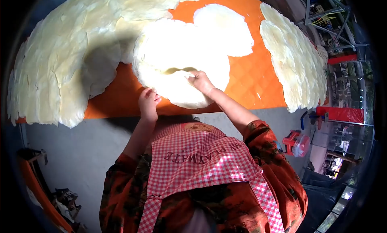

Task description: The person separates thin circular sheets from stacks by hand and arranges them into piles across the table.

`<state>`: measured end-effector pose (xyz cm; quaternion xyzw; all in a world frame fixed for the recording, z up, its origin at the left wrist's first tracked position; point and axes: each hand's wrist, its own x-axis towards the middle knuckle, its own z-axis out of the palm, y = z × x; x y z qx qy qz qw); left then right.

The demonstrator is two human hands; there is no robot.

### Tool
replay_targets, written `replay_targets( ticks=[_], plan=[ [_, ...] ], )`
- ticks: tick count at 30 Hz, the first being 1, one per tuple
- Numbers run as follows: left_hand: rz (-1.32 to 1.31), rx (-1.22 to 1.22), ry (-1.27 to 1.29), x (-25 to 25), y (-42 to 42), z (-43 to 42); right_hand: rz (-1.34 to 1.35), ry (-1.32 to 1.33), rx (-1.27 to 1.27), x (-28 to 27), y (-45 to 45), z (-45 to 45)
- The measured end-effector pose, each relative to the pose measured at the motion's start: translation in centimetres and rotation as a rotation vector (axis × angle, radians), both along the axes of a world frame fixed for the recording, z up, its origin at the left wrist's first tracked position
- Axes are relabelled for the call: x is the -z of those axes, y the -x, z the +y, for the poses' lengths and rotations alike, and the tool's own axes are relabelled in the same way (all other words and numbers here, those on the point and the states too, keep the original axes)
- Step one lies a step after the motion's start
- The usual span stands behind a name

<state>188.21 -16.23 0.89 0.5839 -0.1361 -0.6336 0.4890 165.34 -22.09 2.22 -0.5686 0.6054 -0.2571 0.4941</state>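
Note:
A stack of thin, round, pale dough sheets lies in front of me in bright light. My right hand is closed in a pinch on the edge of the top dough sheet, which is folded and raised there, with a dark gap under it. At the stack's near left edge, my left hand has its fingers curled together. What lies between those fingertips is too small to make out. Another round sheet lies beside the stack at the upper right, its edge touching or overlapping it.
Overlapping sheets cover the left of the orange table, some hanging over its near edge. More overlapping sheets line the right end. A red plastic stool stands on the grey floor at the right. Metal framing rises beyond.

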Motion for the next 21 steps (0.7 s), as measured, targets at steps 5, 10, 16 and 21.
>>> replay_targets(
  ticks=[5,10,16,21],
  plan=[
    [-0.048,0.094,0.069,1.3,-0.5,-1.5,0.008,0.18,0.016,-0.8,-0.9,-0.2],
    [0.156,0.132,0.141,-0.7,1.0,-1.0,0.244,0.335,-0.084,1.9,-1.8,1.5],
    [0.376,0.119,0.251,-0.3,0.2,-1.1,0.092,0.242,0.08,0.8,-3.0,0.5],
    [0.381,0.104,0.27,2.0,0.7,-1.3,0.276,0.552,0.019,0.4,-4.7,1.7]
  ],
)
